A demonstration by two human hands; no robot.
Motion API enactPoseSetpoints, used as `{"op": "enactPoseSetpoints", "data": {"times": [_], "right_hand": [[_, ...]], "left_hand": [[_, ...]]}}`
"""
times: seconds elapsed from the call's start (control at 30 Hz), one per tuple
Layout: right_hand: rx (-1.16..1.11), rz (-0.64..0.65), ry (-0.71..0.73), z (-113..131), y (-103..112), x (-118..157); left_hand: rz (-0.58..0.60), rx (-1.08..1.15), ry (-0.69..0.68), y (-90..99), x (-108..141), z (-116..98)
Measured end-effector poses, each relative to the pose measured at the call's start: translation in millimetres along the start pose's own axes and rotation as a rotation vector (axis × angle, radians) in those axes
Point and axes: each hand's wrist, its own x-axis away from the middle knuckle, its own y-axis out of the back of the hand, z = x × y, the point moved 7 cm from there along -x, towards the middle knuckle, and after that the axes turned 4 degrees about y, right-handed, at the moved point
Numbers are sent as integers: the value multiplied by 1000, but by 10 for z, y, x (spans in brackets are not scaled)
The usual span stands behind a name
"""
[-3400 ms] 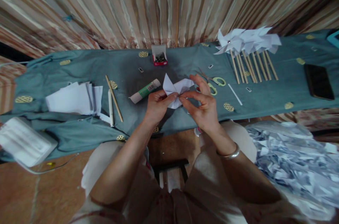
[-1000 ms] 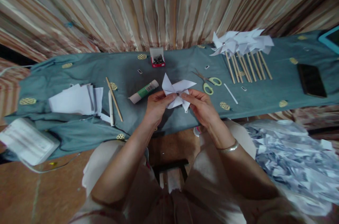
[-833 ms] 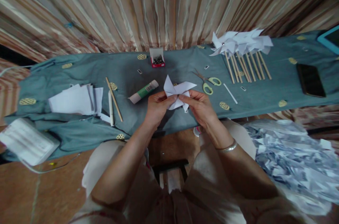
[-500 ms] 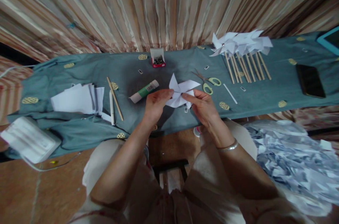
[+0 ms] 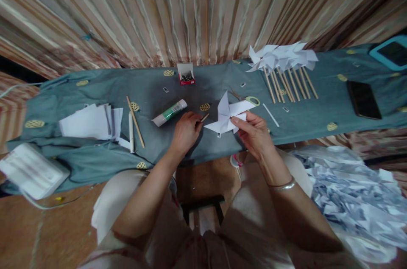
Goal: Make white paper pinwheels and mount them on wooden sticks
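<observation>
My right hand [image 5: 254, 133] pinches a white paper pinwheel [image 5: 225, 117] near its centre, thumb on the front. To its left, my left hand [image 5: 187, 133] is closed on a thin wooden stick [image 5: 205, 118], whose short end pokes out past the fingertips towards the pinwheel without touching it. The rest of the stick is hidden by the hand. Scissors with green handles [image 5: 253, 100] lie partly behind the pinwheel. A green and white glue stick [image 5: 170, 113] rests beyond my left hand.
On the cloth-covered table [image 5: 152, 86] are a red box of pins [image 5: 186, 78], finished pinwheels [image 5: 282, 57] on sticks, a phone [image 5: 364, 100], a tablet [image 5: 392, 53], paper sheets [image 5: 89, 122], a stick [image 5: 135, 122] and a white device [image 5: 34, 171]. Right of my legs sits a bag of folded paper [image 5: 356, 197].
My left hand has let go of the pinwheel and now has a wooden stick. My right hand has moved slightly right with the pinwheel. The camera view has shifted a little.
</observation>
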Motion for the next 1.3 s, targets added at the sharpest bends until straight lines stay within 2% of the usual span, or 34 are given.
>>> {"op": "enactPoseSetpoints", "data": {"times": [0.07, 0.17, 0.3, 0.4, 0.57, 0.7, 0.97, 1.17, 1.3], "right_hand": [[41, 23, 21, 26, 2, 30], [174, 85, 89, 106, -41, 118], [412, 112, 265, 305, -148, 283], [492, 147, 483, 489, -267, 392], [618, 247, 713, 604, -398, 491], [696, 284, 813, 607, -428, 566], [712, 331, 864, 601, -491, 639], [715, 320, 885, 602, -474, 628], [730, 305, 891, 618, -470, 622]], "left_hand": [[-31, 151, 40, 33, -1, -7], [-52, 522, 146, 78, 16, -32], [47, 900, 361, 56, 106, -97], [115, 1079, 468, 44, 205, -149], [155, 1136, 478, 38, 323, -168], [198, 1143, 441, 39, 352, -199], [186, 1214, 467, 59, 362, -287], [149, 1180, 547, 43, 392, -247], [163, 1196, 542, 28, 408, -230]]}}
